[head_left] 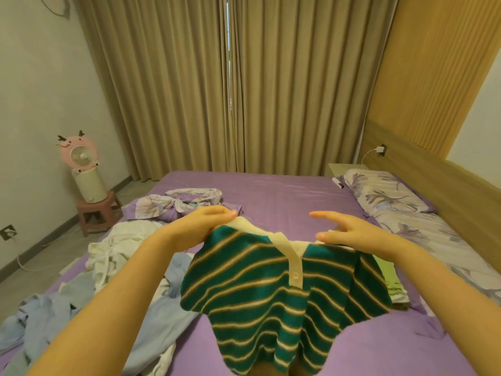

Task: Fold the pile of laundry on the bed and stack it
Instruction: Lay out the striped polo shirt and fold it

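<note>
A green shirt with cream and tan stripes (271, 302) hangs in the air above the purple bed (284, 196), its cream collar and button placket facing me. My left hand (200, 229) pinches the collar at the left shoulder. Over the right shoulder, my right hand (352, 232) lies with straight, spread fingers, the thumb under the cloth. Unfolded laundry lies at the left: a white garment (119, 248), light blue clothes (62, 310) and a floral purple piece (173, 202). A folded light green item (390, 275) lies partly hidden behind the shirt.
A floral pillow (385, 194) lies along the wooden headboard (444, 191) at the right. A pink fan on a small stool (89, 183) stands on the floor at the left. Beige curtains (230, 85) hang behind the bed. A charger is plugged in at the headboard.
</note>
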### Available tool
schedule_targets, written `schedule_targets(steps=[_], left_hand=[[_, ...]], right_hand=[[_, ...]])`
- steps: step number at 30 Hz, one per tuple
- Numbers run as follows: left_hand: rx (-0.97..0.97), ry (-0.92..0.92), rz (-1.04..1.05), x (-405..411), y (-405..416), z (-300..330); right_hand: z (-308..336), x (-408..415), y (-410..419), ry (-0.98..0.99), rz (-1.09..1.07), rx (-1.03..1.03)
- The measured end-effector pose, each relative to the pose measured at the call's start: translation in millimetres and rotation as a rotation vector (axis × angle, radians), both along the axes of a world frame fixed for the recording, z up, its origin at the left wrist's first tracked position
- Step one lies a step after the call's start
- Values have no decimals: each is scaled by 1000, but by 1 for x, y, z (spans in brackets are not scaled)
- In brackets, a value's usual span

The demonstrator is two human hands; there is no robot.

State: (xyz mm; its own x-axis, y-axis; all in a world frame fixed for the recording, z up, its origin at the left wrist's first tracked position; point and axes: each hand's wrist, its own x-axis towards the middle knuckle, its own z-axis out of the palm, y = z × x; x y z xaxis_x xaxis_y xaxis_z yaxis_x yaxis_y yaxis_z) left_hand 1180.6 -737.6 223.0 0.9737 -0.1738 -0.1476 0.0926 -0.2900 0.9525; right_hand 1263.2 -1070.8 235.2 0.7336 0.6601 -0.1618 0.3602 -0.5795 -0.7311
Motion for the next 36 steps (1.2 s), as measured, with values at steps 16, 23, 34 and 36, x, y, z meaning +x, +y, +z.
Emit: schedule_targets(steps=[16, 23, 34, 36], left_hand=[[237, -502, 434, 7, -11, -13], [248, -427, 474, 6, -11, -23], [363, -237, 207, 3, -24, -35], [280, -228, 173, 0, -24, -38]], right_hand=[[9, -9, -5, -330, -123, 143], [-1, -1, -5, -119, -143, -69], [-12, 15, -24, -87, -126, -457], [-14, 15, -24, -102, -138, -528]])
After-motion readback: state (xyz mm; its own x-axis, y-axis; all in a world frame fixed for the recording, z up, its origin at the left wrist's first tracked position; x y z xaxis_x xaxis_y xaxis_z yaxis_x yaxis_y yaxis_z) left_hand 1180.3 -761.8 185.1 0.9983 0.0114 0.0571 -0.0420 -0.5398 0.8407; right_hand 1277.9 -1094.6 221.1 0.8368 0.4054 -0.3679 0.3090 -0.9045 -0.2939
